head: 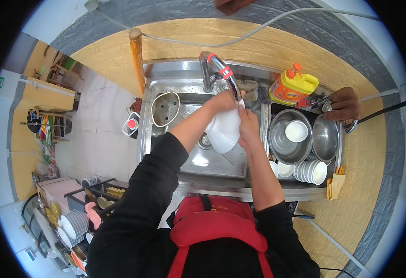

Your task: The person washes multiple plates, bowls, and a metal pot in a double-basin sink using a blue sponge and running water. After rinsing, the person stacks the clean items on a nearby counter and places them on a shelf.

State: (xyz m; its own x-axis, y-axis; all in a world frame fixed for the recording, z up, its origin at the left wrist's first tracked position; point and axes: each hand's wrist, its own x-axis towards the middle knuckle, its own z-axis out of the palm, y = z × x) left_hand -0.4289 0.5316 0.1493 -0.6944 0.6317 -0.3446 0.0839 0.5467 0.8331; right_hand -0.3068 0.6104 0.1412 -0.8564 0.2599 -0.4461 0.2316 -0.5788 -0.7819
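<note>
Over the left basin of the stainless steel sink (216, 170), white bowlware (223, 135) is held tilted on its side, close below the spout of the chrome faucet (220, 66). Whether it is one bowl or a few nested together, I cannot tell. My left hand (223, 100) grips its upper end, partly hidden behind the spout. Along its right edge, my right hand (249, 125) holds it with the thumb near the rim. A metal strainer basket (165, 109) with dark holes sits at the basin's left. The drain (204, 141) shows beneath the bowlware.
In the right basin are a large steel pot (276, 139) with a white bowl (296, 131) inside, a smaller steel pot (325, 133) and stacked white bowls (310, 172). A yellow detergent jug (293, 87) stands behind. A wooden handle (137, 59) rises at the back left.
</note>
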